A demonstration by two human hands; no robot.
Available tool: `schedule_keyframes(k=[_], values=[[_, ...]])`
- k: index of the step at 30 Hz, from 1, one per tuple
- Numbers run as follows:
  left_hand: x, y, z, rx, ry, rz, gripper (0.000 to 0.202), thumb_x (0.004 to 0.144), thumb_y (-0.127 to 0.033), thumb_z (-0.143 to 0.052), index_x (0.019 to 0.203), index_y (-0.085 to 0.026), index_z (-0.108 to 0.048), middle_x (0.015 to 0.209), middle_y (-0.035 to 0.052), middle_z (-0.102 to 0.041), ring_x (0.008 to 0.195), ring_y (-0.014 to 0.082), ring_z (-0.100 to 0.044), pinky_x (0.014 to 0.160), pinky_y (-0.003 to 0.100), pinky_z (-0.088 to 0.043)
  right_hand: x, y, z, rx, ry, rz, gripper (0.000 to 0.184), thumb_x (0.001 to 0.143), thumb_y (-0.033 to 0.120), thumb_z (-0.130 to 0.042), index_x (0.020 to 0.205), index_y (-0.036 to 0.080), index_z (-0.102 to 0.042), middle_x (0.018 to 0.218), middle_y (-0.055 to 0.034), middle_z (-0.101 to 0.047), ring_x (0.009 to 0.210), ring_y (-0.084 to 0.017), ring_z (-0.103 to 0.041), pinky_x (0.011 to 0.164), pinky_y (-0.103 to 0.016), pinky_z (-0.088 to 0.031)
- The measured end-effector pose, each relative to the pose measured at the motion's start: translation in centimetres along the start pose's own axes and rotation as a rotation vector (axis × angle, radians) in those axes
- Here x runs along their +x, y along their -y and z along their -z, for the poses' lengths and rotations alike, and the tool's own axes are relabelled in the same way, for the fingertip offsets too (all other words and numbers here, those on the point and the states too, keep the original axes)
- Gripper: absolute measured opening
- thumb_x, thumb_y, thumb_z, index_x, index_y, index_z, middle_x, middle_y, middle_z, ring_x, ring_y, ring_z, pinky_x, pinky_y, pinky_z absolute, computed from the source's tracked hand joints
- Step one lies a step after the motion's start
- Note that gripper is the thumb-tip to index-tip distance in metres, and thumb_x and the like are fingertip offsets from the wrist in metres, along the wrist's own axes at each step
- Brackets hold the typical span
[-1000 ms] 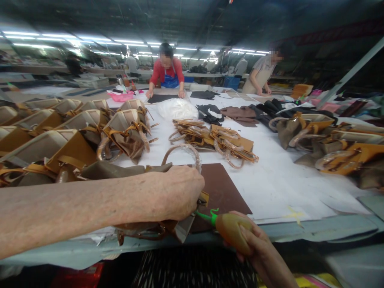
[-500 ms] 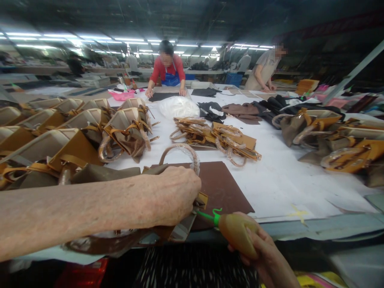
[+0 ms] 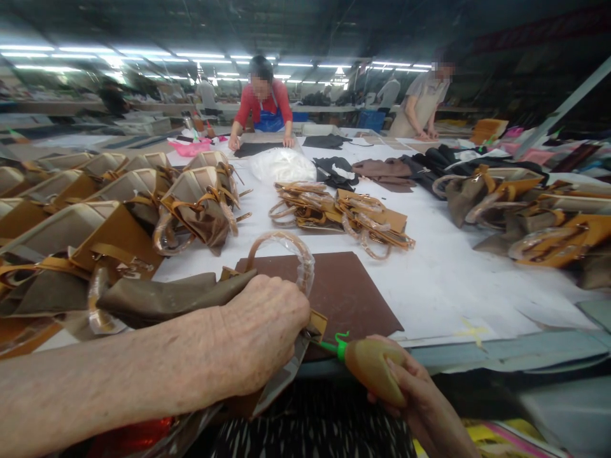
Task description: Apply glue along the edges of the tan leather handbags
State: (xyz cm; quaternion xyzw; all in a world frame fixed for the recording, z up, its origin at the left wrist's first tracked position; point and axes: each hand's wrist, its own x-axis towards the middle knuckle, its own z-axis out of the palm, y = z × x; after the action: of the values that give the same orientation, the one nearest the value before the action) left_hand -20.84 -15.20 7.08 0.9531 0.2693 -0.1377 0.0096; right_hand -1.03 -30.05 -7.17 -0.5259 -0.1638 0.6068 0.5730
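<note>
My left hand (image 3: pixel 274 324) is closed on the edge of an olive and tan handbag (image 3: pixel 176 296) lying at the table's front edge. One plastic-wrapped handle (image 3: pixel 281 240) of the bag arches up behind that hand. My right hand (image 3: pixel 410 381) is wrapped round a yellowish squeeze bottle of glue (image 3: pixel 375 369) with a green nozzle. The nozzle tip points left and meets the bag's edge beside my left fingers; the exact contact spot is hidden. Under the bag lies a brown sheet (image 3: pixel 353 292).
Rows of tan handbags (image 3: pixel 105 235) stand on the left, with more bags (image 3: pixel 515 203) on the right. Tan handle pieces (image 3: pixel 344 210) lie mid-table, behind the brown sheet. A white plastic bag (image 3: pixel 281 166) sits further back. Two co-workers stand across the table.
My left hand has shifted slightly left and down, with the handbag edge tilting along. The glue bottle has moved a little left, its nozzle staying at the bag's edge.
</note>
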Motion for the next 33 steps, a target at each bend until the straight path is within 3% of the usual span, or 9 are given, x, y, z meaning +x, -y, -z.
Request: schedule_keyframes(k=[4,8,13,18,23,26,30,33], values=[[-0.7,0.0,-0.1,0.043,-0.002,-0.104,0.004,0.066,-0.019,-0.056,0.064,-0.017,-0.057,0.063,0.0057,-0.054,0.051,0.0237,-0.051,0.048,0.035,-0.041,0.4,-0.4,0.0,0.019,0.001,0.018,0.036,0.077,0.034,-0.062,0.109,0.020,-0.053,0.076,-0.0057,-0.064,0.051,-0.016,-0.057,0.037,-0.019,-0.026],[-1.2,-0.2,0.4,0.020,0.028,-0.137,0.010,0.063,-0.016,-0.061,0.056,-0.017,-0.054,0.059,0.0032,-0.050,0.056,0.0228,-0.052,0.053,0.034,-0.043,0.3,-1.3,0.1,-0.006,-0.009,0.000,0.043,0.072,0.038,-0.066,0.108,0.021,-0.053,0.075,-0.0051,-0.064,0.048,-0.016,-0.056,0.036,-0.019,-0.025],[-1.6,0.1,0.0,0.035,-0.062,-0.110,0.004,0.068,-0.012,-0.054,0.067,-0.016,-0.057,0.068,0.0056,-0.053,0.059,0.0230,-0.050,0.055,0.036,-0.043,-0.9,-1.9,-0.4,-0.019,0.032,-0.034,0.043,0.067,0.042,-0.069,0.103,0.021,-0.059,0.072,-0.0057,-0.064,0.044,-0.013,-0.054,0.034,-0.017,-0.025],[-1.7,-0.1,0.2,-0.001,0.001,-0.094,0.007,0.072,-0.012,-0.052,0.070,-0.015,-0.057,0.069,0.0059,-0.054,0.062,0.0234,-0.052,0.060,0.037,-0.045,-1.1,-2.0,-0.3,-0.003,-0.005,-0.023,0.042,0.067,0.041,-0.069,0.102,0.020,-0.061,0.073,-0.0051,-0.064,0.046,-0.012,-0.050,0.040,-0.021,-0.038],[-1.7,-0.1,-0.2,0.008,0.012,-0.050,0.009,0.069,-0.012,-0.054,0.076,-0.013,-0.058,0.074,0.0072,-0.054,0.062,0.0228,-0.052,0.060,0.038,-0.046,-0.3,-1.4,-0.2,-0.009,-0.108,0.060,0.045,0.063,0.035,-0.073,0.105,0.021,-0.061,0.089,-0.0058,-0.064,0.064,-0.018,-0.054,0.049,-0.028,-0.048],[-1.9,-0.2,0.6,0.003,0.025,-0.069,0.009,0.073,-0.011,-0.050,0.077,-0.013,-0.058,0.077,0.0082,-0.055,0.067,0.0238,-0.053,0.062,0.038,-0.047,-0.4,-1.5,-0.3,-0.019,-0.089,0.050,0.047,0.062,0.035,-0.074,0.104,0.021,-0.062,0.091,-0.0063,-0.065,0.067,-0.019,-0.055,0.051,-0.027,-0.048],[-2.4,-0.7,2.5,0.012,0.149,-0.061,0.016,0.070,-0.003,-0.050,0.081,-0.011,-0.059,0.081,0.0084,-0.057,0.072,0.0231,-0.056,0.066,0.036,-0.048,-1.1,-1.9,-0.4,0.004,-0.034,0.004,0.047,0.058,0.037,-0.075,0.102,0.022,-0.064,0.085,-0.0055,-0.067,0.064,-0.018,-0.055,0.049,-0.024,-0.045],[-2.3,-0.9,2.3,0.050,0.138,-0.037,0.024,0.064,-0.001,-0.053,0.087,-0.009,-0.058,0.088,0.0112,-0.057,0.076,0.0251,-0.056,0.068,0.040,-0.050,-1.7,-1.7,-0.8,0.033,-0.029,-0.034,0.048,0.055,0.036,-0.077,0.100,0.022,-0.065,0.080,-0.0052,-0.067,0.058,-0.016,-0.054,0.047,-0.022,-0.043]])
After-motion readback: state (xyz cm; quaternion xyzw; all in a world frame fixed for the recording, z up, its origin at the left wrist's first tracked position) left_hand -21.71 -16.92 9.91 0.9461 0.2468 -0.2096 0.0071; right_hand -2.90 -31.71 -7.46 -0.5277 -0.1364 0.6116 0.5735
